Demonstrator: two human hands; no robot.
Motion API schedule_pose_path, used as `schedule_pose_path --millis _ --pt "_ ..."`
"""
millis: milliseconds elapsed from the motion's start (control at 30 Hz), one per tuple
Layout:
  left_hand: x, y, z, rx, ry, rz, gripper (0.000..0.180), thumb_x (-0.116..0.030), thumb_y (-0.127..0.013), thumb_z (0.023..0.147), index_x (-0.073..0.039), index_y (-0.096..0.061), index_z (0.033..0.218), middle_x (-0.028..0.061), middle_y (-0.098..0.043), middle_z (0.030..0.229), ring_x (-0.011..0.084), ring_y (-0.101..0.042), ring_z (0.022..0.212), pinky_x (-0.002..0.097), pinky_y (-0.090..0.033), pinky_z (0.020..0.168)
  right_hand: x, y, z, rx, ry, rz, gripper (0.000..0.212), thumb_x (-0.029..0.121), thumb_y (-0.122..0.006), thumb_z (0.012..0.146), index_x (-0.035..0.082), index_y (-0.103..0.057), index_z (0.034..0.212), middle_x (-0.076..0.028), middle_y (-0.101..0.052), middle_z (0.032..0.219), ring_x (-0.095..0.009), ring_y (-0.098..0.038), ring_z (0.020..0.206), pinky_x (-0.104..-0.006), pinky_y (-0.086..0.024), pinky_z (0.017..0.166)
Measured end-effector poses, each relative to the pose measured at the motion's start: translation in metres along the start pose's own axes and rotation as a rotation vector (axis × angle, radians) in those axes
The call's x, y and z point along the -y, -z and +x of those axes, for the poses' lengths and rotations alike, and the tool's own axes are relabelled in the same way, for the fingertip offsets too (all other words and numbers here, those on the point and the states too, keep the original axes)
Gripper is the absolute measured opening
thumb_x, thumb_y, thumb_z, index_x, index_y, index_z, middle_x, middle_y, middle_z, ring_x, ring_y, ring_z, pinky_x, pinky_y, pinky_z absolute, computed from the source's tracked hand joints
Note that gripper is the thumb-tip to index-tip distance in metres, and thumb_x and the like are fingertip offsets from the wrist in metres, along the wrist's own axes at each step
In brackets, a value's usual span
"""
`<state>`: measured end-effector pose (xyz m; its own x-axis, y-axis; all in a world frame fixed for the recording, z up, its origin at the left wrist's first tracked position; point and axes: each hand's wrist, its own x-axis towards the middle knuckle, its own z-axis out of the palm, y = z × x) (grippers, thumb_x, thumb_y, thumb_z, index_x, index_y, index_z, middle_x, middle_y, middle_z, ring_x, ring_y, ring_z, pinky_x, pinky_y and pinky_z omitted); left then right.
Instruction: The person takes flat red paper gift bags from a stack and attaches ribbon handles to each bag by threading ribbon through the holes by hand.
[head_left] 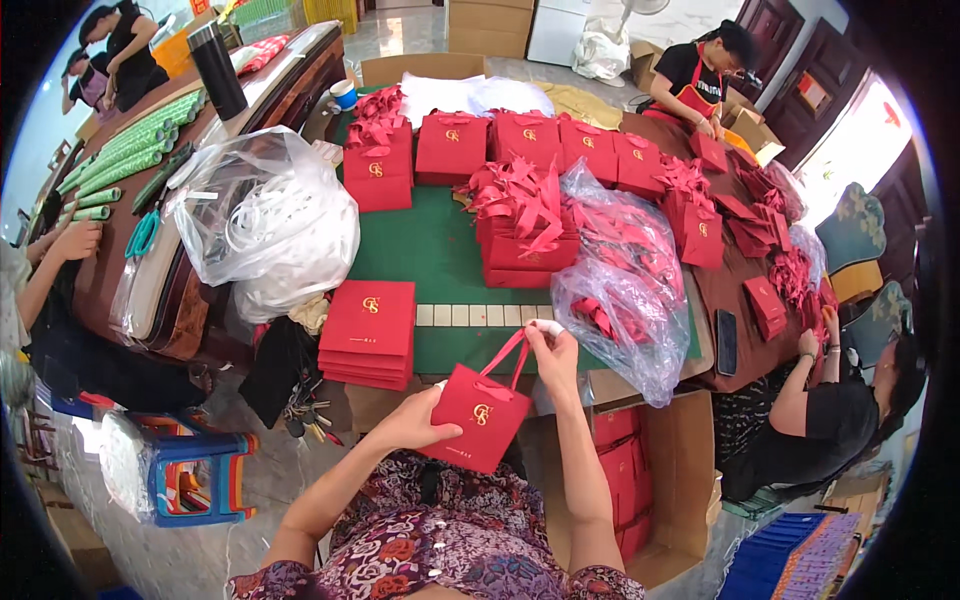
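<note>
A small red paper gift bag (490, 440) with a gold emblem is held tilted in front of my body, at the table's near edge. My left hand (412, 420) grips its left side, thumb on the front and fingers behind. Up at the ribbon handle (505, 352), my right hand (552, 358) pinches the loop between thumb and fingers; a white wrap covers one fingertip. Left of the bag lies a stack of flat red bags (368, 318). Just beyond my hands, a row of pale rectangular pieces (480, 316) lies on the green mat (395, 245).
Several red bags (452, 150) and a ribbon-topped bag stack (530, 255) stand farther back. Clear plastic bags lie left (285, 200) and right (640, 330). An open carton (675, 480) of red bags sits below right. Co-workers (830, 420) work around; a blue stool (200, 470) stands left.
</note>
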<state>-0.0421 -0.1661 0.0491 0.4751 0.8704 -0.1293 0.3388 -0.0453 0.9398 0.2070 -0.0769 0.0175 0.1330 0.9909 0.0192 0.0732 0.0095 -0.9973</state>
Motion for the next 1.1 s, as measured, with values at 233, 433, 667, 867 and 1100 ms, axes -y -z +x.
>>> schedule_pose_path --millis 233,433,667,867,1100 --pt "0.017 0.011 0.000 -0.143 0.053 -0.274 0.072 -0.017 -0.079 0.079 0.003 -0.040 0.137 0.0161 -0.061 0.121 0.0223 -0.060 0.112 0.0360 -0.047 0.097 0.008 0.018 -0.045 -0.087 0.232 -0.511 0.052 0.015 -0.067 0.092 -0.001 -0.048 0.137 -0.019 -0.061 0.104 -0.027 -0.065 0.085 -0.0365 -0.052 0.075" --pt "-0.068 0.018 0.009 -0.227 0.092 0.107 0.084 -0.035 -0.078 0.079 0.000 -0.036 0.143 0.0268 -0.059 0.124 0.0399 -0.059 0.116 0.0408 -0.047 0.097 0.051 -0.021 -0.086 0.340 -0.180 0.305 0.046 0.019 -0.054 0.102 0.001 -0.044 0.143 -0.009 -0.058 0.126 -0.015 -0.055 0.113 -0.0304 -0.047 0.096" --pt "-0.069 -0.007 0.024 -0.087 -0.187 0.614 0.097 -0.047 -0.086 0.064 0.005 -0.047 0.135 0.0201 -0.055 0.123 0.0361 -0.047 0.116 0.0449 -0.038 0.101 0.019 -0.030 -0.062 0.229 -0.473 0.433 0.041 0.033 -0.050 0.103 0.000 -0.055 0.127 -0.008 -0.063 0.116 -0.012 -0.060 0.103 -0.0283 -0.049 0.088" --pt "-0.014 -0.040 0.026 -0.048 -0.191 0.861 0.081 -0.033 -0.087 0.062 0.001 -0.055 0.127 0.0160 -0.053 0.118 0.0322 -0.048 0.113 0.0426 -0.040 0.094 -0.022 -0.006 -0.057 0.291 -0.395 0.201 0.036 0.029 -0.059 0.099 -0.001 -0.061 0.118 -0.008 -0.069 0.103 -0.016 -0.065 0.088 -0.0299 -0.052 0.080" --pt "0.000 -0.047 0.019 -0.108 -0.166 0.803 0.070 -0.023 -0.083 0.068 -0.004 -0.055 0.129 0.0136 -0.052 0.120 0.0316 -0.049 0.111 0.0421 -0.040 0.093 0.008 0.044 -0.036 -0.255 0.225 -0.633 0.019 0.020 -0.064 0.093 0.004 -0.073 0.099 -0.016 -0.070 0.084 -0.023 -0.066 0.070 -0.0352 -0.050 0.066"
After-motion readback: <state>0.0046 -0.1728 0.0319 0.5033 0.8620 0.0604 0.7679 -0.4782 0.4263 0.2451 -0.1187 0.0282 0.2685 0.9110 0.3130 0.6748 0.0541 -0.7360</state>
